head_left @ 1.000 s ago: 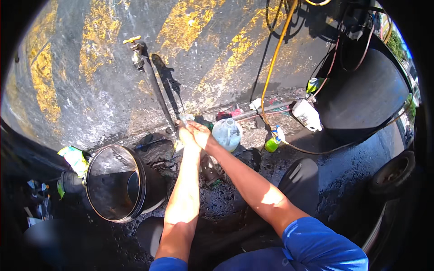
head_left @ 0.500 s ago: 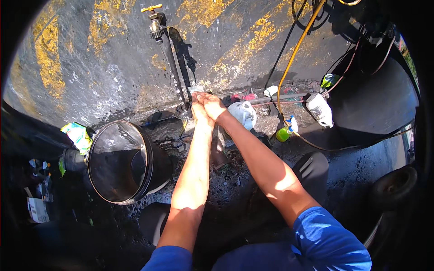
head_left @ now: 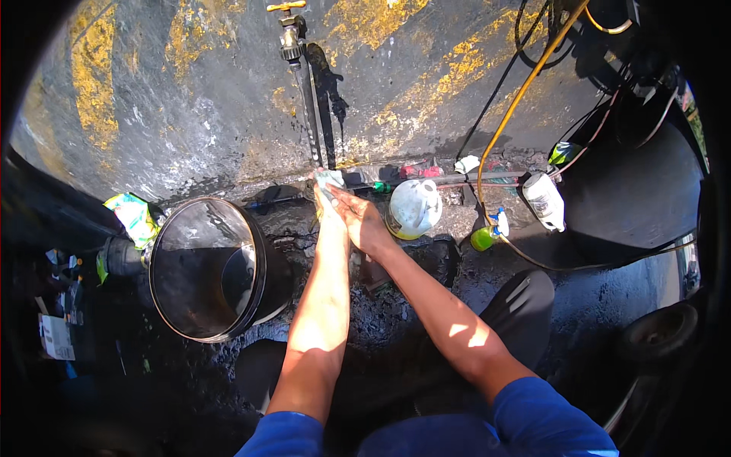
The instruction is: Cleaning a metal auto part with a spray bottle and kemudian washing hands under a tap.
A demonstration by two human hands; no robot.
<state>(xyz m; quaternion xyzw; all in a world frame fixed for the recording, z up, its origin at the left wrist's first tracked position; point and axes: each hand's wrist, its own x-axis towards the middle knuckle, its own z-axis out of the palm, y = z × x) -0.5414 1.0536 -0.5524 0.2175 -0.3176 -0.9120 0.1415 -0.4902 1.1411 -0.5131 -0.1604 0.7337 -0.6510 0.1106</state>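
Note:
My left hand (head_left: 325, 199) is held in front of the metal standpipe (head_left: 311, 118), which has a yellow-handled tap (head_left: 292, 38) on top. Pressed against it, my right hand (head_left: 361, 218) has its fingers together. A small pale, wet-looking thing (head_left: 330, 177) shows at the fingertips; what it is, I cannot make out. Just right of both hands stands a translucent jug (head_left: 413, 209) with yellowish liquid at the bottom. Beyond that are a green spray bottle (head_left: 483, 238) and a white plastic container (head_left: 543, 200) lying on its side.
A black bucket (head_left: 183, 266) is at left, beside a crumpled green-and-white packet (head_left: 131, 217). A large black container (head_left: 632, 190) fills the right, with a wheel (head_left: 659, 331) below it. Yellow hose (head_left: 521, 87) hangs down the stained wall (head_left: 198, 114) toward the wet ground (head_left: 586, 286).
The view has shifted, moving the scene rightward in the picture. My right fingers have slid back along the left hand, leaving more of the pale thing at its fingertips in view.

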